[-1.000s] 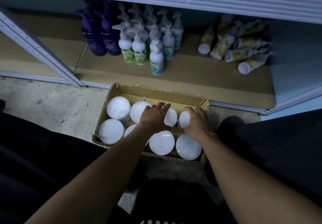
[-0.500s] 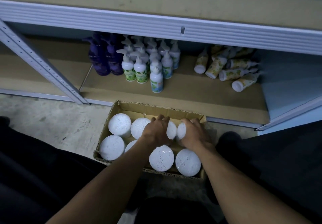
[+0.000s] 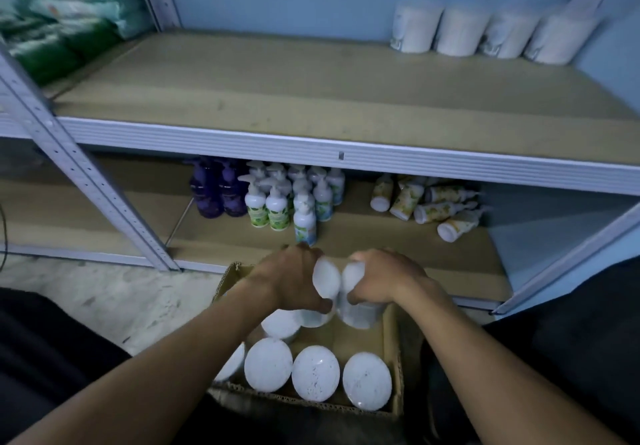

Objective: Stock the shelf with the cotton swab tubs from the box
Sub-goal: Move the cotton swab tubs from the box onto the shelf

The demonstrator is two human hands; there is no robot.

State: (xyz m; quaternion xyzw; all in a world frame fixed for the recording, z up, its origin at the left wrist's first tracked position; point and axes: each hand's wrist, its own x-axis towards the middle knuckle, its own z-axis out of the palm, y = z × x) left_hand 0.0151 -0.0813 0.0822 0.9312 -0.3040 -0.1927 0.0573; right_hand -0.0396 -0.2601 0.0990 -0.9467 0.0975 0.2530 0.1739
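Each hand, left hand and right hand, grips one cotton swab tub above the box, the shelf and its stocked tubs lying toward one o'clock.

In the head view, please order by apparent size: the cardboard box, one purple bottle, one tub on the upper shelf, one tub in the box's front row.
1. cardboard box
2. front-row tub
3. shelf tub and purple bottle: look alike, and both stand farther from the camera, so unranked.
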